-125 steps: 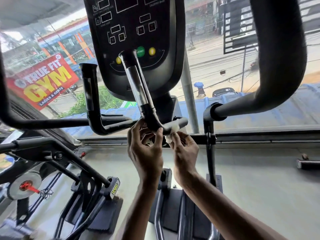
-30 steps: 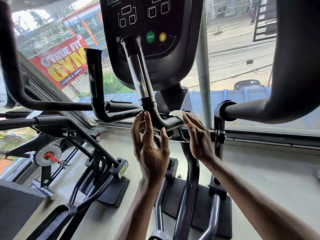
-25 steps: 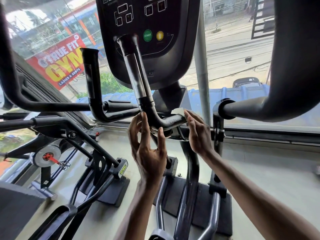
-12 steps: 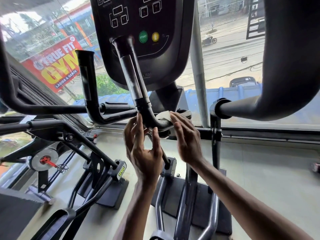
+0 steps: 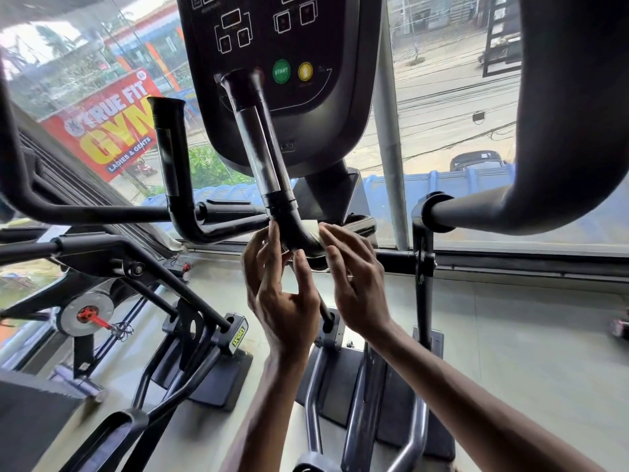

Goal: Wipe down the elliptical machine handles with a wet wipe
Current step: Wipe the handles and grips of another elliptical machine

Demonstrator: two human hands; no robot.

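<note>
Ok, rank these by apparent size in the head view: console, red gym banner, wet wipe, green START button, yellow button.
1. console
2. red gym banner, far outside
3. green START button, yellow button and the visible bit of the wet wipe: about alike, not ranked; the wipe is mostly hidden.

left grip: bare | right grip: bare | left forearm: bare | right forearm: bare

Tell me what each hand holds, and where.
Nothing gripped: right hand presses the wet wipe flat onto the handle bend; left hand only touches the bend.
</note>
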